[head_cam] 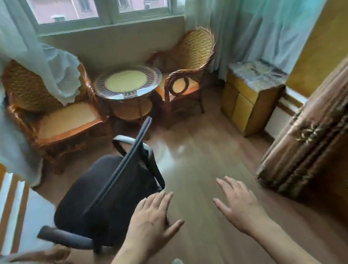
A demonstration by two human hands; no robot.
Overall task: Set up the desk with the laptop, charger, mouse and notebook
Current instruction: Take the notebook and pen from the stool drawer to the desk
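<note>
Both the left hand (pixel 150 219) and right hand (pixel 237 202) hang spread and empty, no laptop, charger, mouse or notebook in sight, and the black office chair (pixel 104 199) at nine o'clock could trip her.

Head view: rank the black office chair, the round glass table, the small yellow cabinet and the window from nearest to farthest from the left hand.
From the left hand:
1. Black office chair, right beside the hand, on its left.
2. Small yellow cabinet, ahead on the right by the curtain.
3. Round glass table, ahead between the two wicker chairs.
4. Window, on the far wall.
Cabinet and table are close to call.
</note>
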